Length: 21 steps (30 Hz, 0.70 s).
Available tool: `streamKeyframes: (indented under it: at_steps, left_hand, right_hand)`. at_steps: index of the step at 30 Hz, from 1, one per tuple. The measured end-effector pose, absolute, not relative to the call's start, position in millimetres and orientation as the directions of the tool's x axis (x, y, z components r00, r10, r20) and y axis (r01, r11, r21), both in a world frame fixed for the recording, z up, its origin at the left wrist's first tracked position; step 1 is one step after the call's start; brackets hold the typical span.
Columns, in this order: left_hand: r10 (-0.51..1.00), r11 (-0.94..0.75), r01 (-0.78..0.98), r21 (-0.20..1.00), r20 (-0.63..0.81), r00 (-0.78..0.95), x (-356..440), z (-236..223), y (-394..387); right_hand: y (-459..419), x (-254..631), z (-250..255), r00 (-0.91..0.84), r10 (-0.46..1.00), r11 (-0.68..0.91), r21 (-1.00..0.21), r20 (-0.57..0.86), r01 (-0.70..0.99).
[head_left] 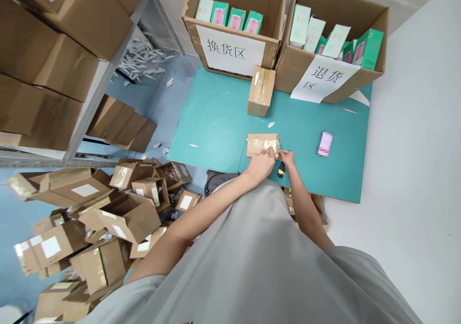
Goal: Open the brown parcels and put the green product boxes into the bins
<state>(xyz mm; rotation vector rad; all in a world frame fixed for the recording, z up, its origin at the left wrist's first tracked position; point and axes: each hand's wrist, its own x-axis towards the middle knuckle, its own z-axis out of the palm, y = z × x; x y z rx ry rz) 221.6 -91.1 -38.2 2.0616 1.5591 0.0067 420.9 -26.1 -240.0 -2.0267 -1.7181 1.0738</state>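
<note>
A small cardboard box (256,144) with shiny tape over its top lies on the green table near the front edge. My left hand (261,164) is bent over the box's front right part, its fingers closed and pressed on the taped surface. At the right end of the box, my right hand (287,157) is closed in a pinch on the edge; whether it has tape or cardboard between the fingertips cannot be told. Just below that hand lies a black and yellow box cutter (281,170), touched by neither hand.
A taped carton (261,91) stands behind the box. Two large labelled cartons, the left one (194,26) and the right one (281,74), hold green and white packs. A blurred-out phone-like item (325,144) lies right. Opened boxes (133,218) heap on the floor left, beside a shelf (95,91).
</note>
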Motion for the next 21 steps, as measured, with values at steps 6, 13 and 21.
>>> streamKeyframes:
  at_steps: [6, 13, 21]
  left_hand:
    - [0.925, 0.049, 0.929, 0.366, -0.368, 0.097, 183.5, -52.7, -91.1]
    - [0.841, 0.487, 0.822, 0.295, -0.412, -0.35, 74.5, -130.8, -87.1]
    - [0.734, 0.677, 0.593, 0.436, -0.452, -0.507, 3.0, -182.6, -105.5]
  right_hand:
    - [-32.7, 411.6, -225.9, 0.054, 0.928, -0.294, -0.634, -0.369, 0.715]
    - [-31.3, 340.6, -195.2, -0.029, 0.928, -0.211, -0.59, -0.371, 0.779]
    - [-34.2, 251.7, -106.4, -0.332, 0.905, 0.176, -0.476, -0.266, 0.862]
